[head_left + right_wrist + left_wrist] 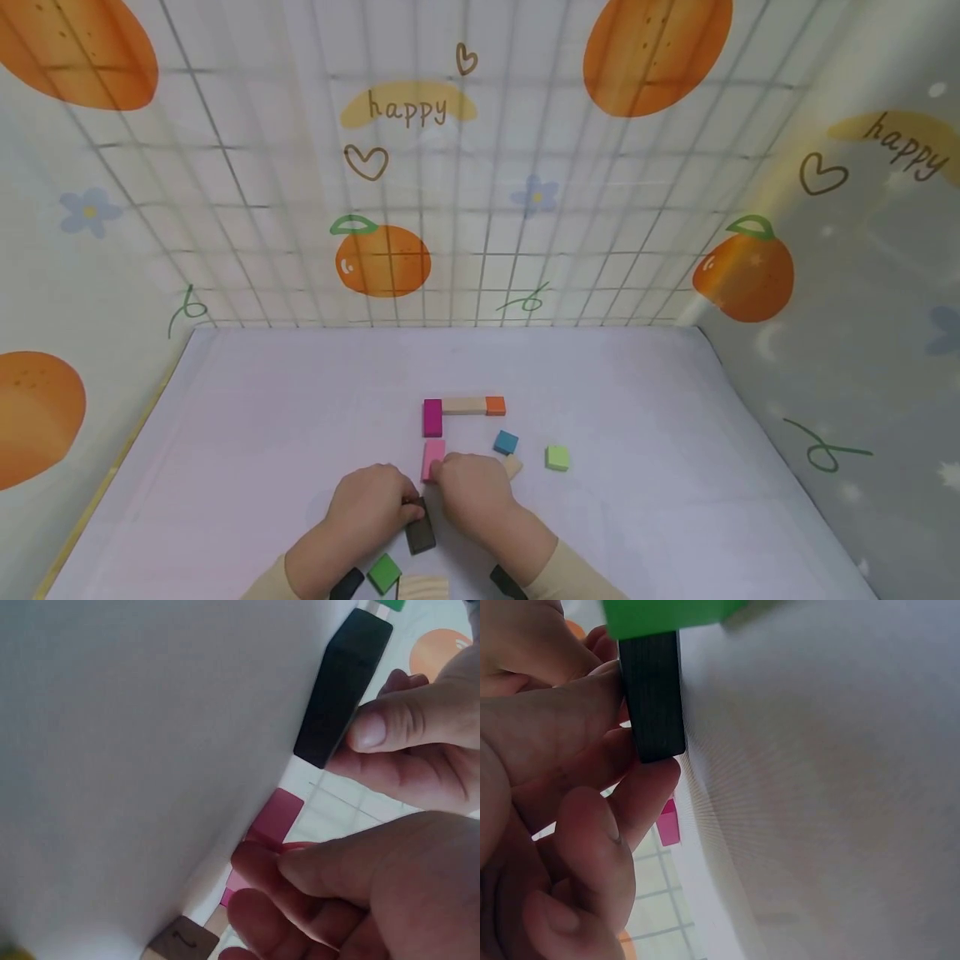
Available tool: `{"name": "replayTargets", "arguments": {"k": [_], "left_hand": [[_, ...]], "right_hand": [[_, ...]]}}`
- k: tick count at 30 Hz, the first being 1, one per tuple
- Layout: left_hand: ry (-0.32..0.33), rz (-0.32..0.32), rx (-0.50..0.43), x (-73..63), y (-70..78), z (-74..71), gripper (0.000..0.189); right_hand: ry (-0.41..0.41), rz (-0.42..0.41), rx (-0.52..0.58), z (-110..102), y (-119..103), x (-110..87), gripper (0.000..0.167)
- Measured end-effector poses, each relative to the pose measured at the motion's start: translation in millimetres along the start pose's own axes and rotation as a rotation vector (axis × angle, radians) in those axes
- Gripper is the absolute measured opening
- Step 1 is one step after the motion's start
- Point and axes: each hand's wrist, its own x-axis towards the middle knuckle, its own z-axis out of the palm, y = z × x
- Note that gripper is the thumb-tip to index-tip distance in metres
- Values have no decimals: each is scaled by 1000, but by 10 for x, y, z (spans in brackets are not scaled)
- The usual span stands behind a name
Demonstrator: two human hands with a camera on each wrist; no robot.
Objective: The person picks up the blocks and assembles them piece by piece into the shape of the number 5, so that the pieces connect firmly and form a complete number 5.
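Note:
My left hand [371,500] pinches a flat, dark rectangular block [422,533] between thumb and fingers, at the table's near middle. In the left wrist view the dark block [654,697] stands on its narrow side against the white surface. Just to the right, my right hand [480,500] has thumb and forefinger on the near end of a pink block [432,458], pinching it. The pink block [276,814] is partly hidden by those fingers in the right wrist view. Beyond it, a magenta block [432,418] lies in line, joined by a pale wooden strip [464,406] to an orange block [496,406].
A blue block [506,442], a pale wooden piece [513,467] and a light green block [557,457] lie right of the row. Near the front edge are a green block [384,574], a striped wooden block [423,588] and dark pieces beside the forearms. A patterned curtain surrounds the table.

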Motion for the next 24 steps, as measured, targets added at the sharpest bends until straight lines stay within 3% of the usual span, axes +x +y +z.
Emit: {"name": "replayTargets", "arguments": {"k": [10, 24], "left_hand": [[13, 12, 8, 8, -25, 37, 13], [17, 14, -2, -8, 0, 7, 12]], "right_hand": [[30, 2, -17, 21, 14, 2, 6], [-14, 25, -7, 42, 11, 32, 29]]}}
